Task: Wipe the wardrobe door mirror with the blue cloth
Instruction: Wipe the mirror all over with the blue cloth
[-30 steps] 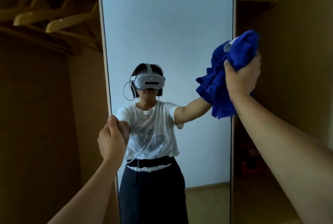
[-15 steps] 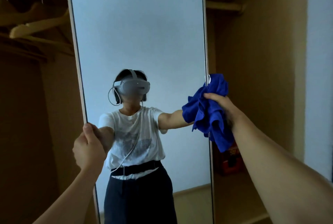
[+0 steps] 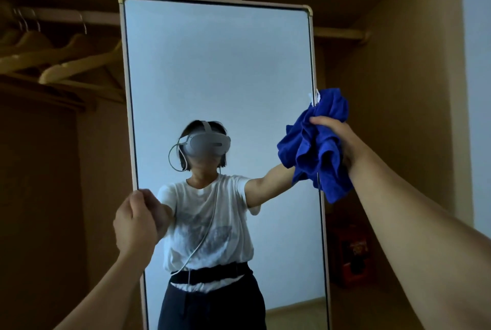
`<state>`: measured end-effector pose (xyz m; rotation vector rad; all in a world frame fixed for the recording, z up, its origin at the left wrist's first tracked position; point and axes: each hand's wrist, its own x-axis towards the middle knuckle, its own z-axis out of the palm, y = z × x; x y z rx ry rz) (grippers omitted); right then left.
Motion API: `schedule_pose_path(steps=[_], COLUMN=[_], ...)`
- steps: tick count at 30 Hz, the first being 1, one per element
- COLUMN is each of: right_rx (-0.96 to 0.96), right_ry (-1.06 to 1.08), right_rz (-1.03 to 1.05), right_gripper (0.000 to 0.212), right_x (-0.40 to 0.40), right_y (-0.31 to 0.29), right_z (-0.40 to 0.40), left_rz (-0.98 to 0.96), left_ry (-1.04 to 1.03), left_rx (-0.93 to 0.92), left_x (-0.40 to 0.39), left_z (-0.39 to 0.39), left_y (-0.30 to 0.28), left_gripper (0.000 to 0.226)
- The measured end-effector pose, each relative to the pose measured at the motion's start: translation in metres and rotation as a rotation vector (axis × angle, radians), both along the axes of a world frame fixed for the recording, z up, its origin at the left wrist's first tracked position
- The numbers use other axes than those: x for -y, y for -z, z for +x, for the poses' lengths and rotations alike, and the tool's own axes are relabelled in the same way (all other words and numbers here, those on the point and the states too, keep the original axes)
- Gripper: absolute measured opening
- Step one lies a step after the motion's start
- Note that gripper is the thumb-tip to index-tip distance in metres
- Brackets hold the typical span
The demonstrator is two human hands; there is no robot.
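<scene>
Both bare arms reach forward toward the mirror (image 3: 218,85). The left hand (image 3: 135,223), raised from the lower left, curls around the mirror's left edge about midway up, thumb toward the glass and knuckles facing the camera. The right hand (image 3: 338,141), higher and at the mirror's right edge, grips the bunched blue cloth (image 3: 316,149) against the frame, its forearm stretching in from the lower right.
</scene>
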<state>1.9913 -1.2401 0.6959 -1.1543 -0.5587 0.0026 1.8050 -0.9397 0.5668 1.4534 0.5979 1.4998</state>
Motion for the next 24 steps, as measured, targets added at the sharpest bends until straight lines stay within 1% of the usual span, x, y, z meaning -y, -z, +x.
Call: schedule_pose_path(steps=[4, 8, 11, 13, 16, 19, 24], right_rx=[0.016, 0.051, 0.058, 0.037, 0.023, 0.018, 0.029], right_ry=[0.039, 0.090, 0.103, 0.106, 0.071, 0.015, 0.106], right_rz=[0.017, 0.019, 0.025, 0.023, 0.017, 0.005, 0.032], right_gripper=[0.049, 0.052, 0.049, 0.047, 0.041, 0.032, 0.048], right_x=[-0.001, -0.003, -0.005, -0.007, -0.005, 0.000, 0.000], right_y=[-0.023, -0.054, -0.068, -0.070, -0.069, -0.068, -0.088], right_z=[-0.003, -0.005, -0.005, -0.004, -0.003, -0.005, -0.017], left_rz=[0.121, 0.153, 0.184, 0.188, 0.189, 0.192, 0.189], left_ry=[-0.004, -0.011, 0.025, -0.003, -0.099, -0.178, -0.238], left_rx=[0.080, 0.138, 0.153, 0.122, 0.065, 0.058, 0.068], left_x=[0.002, -0.001, -0.004, -0.004, -0.003, -0.001, 0.001], left_z=[-0.003, -0.006, -0.005, -0.002, 0.003, 0.005, 0.005], left_y=[-0.049, -0.103, -0.128, -0.135, -0.135, -0.136, -0.137], left_gripper=[0.026, 0.035, 0.041, 0.041, 0.046, 0.048, 0.056])
